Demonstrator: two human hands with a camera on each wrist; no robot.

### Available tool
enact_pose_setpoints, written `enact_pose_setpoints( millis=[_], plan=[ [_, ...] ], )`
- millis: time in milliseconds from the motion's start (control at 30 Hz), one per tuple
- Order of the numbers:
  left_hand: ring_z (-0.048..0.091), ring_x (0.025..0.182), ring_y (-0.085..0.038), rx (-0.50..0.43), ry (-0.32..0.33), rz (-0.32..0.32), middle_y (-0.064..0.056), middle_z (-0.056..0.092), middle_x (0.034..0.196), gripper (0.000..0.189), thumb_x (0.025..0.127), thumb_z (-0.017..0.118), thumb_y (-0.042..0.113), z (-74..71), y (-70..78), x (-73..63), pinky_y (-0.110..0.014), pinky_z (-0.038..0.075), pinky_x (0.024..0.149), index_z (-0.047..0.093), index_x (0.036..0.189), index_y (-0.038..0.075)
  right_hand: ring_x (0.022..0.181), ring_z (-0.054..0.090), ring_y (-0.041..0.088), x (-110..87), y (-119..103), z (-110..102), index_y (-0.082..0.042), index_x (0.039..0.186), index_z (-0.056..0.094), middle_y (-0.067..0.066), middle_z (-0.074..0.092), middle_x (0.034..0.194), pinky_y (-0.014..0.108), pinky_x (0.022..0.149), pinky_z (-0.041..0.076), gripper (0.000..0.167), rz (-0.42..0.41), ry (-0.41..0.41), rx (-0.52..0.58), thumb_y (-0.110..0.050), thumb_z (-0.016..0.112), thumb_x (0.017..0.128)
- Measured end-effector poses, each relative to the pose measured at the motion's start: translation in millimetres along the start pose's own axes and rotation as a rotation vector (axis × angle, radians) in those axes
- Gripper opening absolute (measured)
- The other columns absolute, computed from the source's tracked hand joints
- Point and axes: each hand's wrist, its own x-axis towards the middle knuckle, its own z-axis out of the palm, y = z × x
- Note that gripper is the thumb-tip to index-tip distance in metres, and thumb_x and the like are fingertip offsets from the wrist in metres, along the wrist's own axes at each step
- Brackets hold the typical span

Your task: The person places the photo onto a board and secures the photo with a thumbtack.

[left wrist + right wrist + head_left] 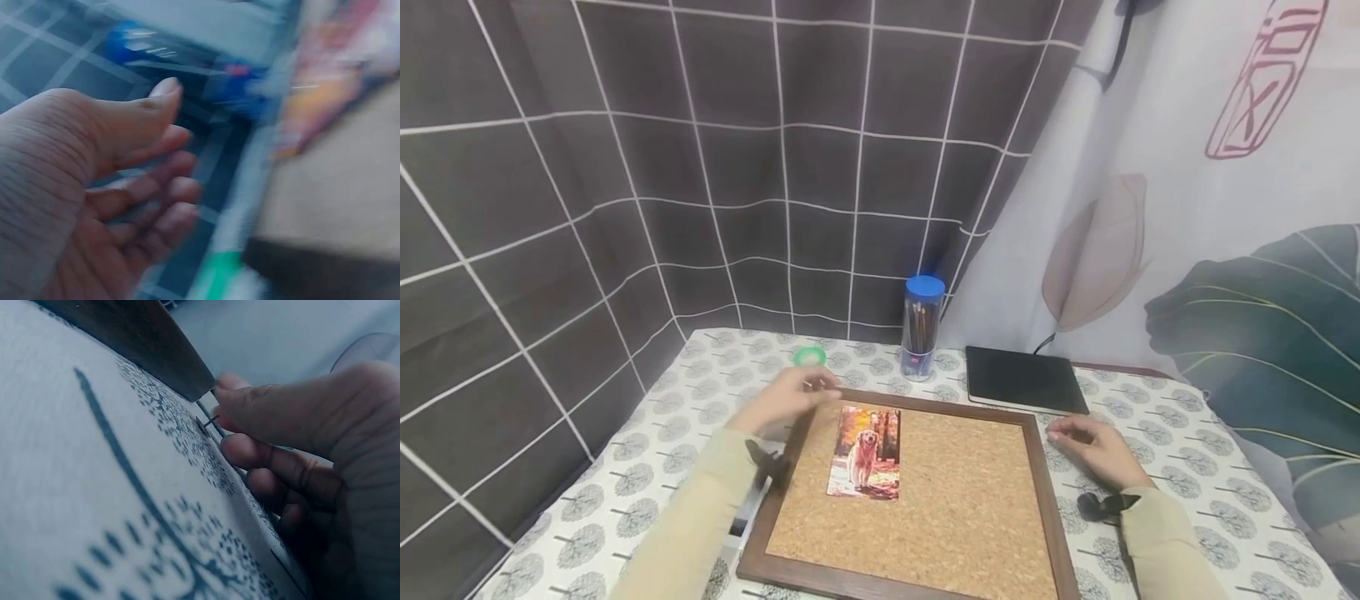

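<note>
A framed cork board (962,500) lies on the patterned tablecloth. On its upper left part is a photo of a dog (863,454) among autumn trees. My left hand (786,396) hovers at the board's far left corner. In the left wrist view its fingers (178,187) are loosely bent, with nothing seen between them. Beside the frame's right edge, my right hand (1097,450) is low over the cloth. The right wrist view shows its thumb and forefinger pinching a pin (211,420), whose thin metal point sticks out; the pin's head is hidden by the fingertips.
Behind the board stand a clear tube with a blue lid (924,325), holding slim sticks like brushes, and a green ring-shaped thing (809,356). A flat black tablet-like slab (1026,379) with a cable lies at the back right. Dark checked cloth (737,167) hangs behind.
</note>
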Motion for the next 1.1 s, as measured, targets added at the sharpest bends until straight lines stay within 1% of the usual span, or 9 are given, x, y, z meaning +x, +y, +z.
enact_pose_setpoints(
  millis=[133,200,267,300,400,533,667,833,1100],
  plan=[
    [0.062,0.113,-0.033,0.040,-0.008,-0.091,-0.011,0.066,0.125,0.046,0.095,0.068,0.035,-47.3,-1.2,-28.0,-0.052,0.053,0.093,0.062,0.130,0.006,0.089,0.064,0.015,-0.1,5,4,-0.020,0.103,0.074,-0.002,0.070,0.099,0.032,0.080,0.050,0.019,-0.036,-0.020,0.015,-0.036,0.073,0.092],
    [0.062,0.113,-0.037,0.084,-0.037,-0.148,-0.015,0.065,0.126,0.049,0.094,0.070,0.033,-60.3,-8.8,-43.4,-0.055,0.051,0.094,0.060,0.131,0.002,0.088,0.063,0.012,-0.4,8,6,-0.022,0.101,0.074,-0.006,0.069,0.096,0.031,0.080,0.050,0.017,-0.047,-0.023,0.001,-0.037,0.074,0.091],
    [0.063,0.110,-0.037,0.148,-0.083,-0.211,-0.017,0.066,0.123,0.051,0.091,0.073,0.031,-66.3,-18.4,-57.1,-0.055,0.052,0.093,0.060,0.129,-0.001,0.088,0.063,0.010,0.3,11,8,-0.024,0.099,0.074,-0.008,0.069,0.095,0.031,0.082,0.050,0.015,-0.056,-0.013,-0.023,-0.037,0.075,0.091],
    [0.064,0.108,-0.036,0.172,-0.114,-0.241,-0.018,0.066,0.122,0.051,0.089,0.075,0.029,-67.5,-22.7,-62.7,-0.054,0.052,0.092,0.061,0.128,-0.002,0.088,0.063,0.010,0.7,12,8,-0.024,0.098,0.074,-0.008,0.069,0.095,0.031,0.082,0.051,0.014,-0.062,-0.003,-0.033,-0.036,0.075,0.091],
    [0.067,0.090,-0.036,0.141,-0.195,-0.363,-0.021,0.065,0.121,0.056,0.082,0.080,0.022,-67.1,-30.0,-74.0,-0.052,0.056,0.080,0.060,0.127,-0.003,0.087,0.063,0.010,1.7,12,5,-0.023,0.096,0.074,-0.008,0.069,0.095,0.031,0.081,0.051,0.010,-0.072,0.025,-0.056,-0.032,0.076,0.091],
    [0.063,0.081,-0.032,0.097,-0.251,-0.455,-0.021,0.061,0.121,0.063,0.075,0.084,0.018,-64.4,-30.5,-78.4,-0.047,0.057,0.072,0.056,0.127,-0.002,0.085,0.063,0.012,1.9,9,3,-0.021,0.096,0.073,-0.006,0.069,0.092,0.031,0.079,0.051,0.011,-0.068,0.023,-0.046,-0.031,0.076,0.091],
    [0.061,0.088,-0.025,0.149,-0.275,-0.481,-0.012,0.061,0.110,0.057,0.073,0.086,0.019,-59.3,-30.8,-79.6,-0.044,0.054,0.079,0.057,0.119,0.004,0.086,0.063,0.013,2.6,8,3,-0.021,0.097,0.074,-0.006,0.068,0.091,0.034,0.080,0.050,0.014,-0.052,0.008,-0.053,-0.034,0.075,0.091],
    [0.059,0.089,-0.022,0.226,-0.253,-0.486,-0.004,0.063,0.104,0.049,0.070,0.088,0.023,-55.9,-30.9,-79.6,-0.045,0.052,0.081,0.063,0.110,0.010,0.093,0.064,0.018,4.1,12,5,-0.022,0.097,0.074,-0.005,0.070,0.097,0.041,0.084,0.050,0.014,-0.036,0.020,-0.055,-0.035,0.074,0.092],
    [0.057,0.081,-0.024,0.223,-0.255,-0.503,-0.003,0.062,0.092,0.043,0.070,0.087,0.027,-57.3,-24.9,-80.6,-0.042,0.050,0.072,0.064,0.102,0.011,0.100,0.064,0.025,4.9,13,4,-0.021,0.099,0.073,-0.002,0.071,0.102,0.047,0.087,0.048,0.020,-0.008,0.014,-0.046,-0.040,0.071,0.093]
  ],
)
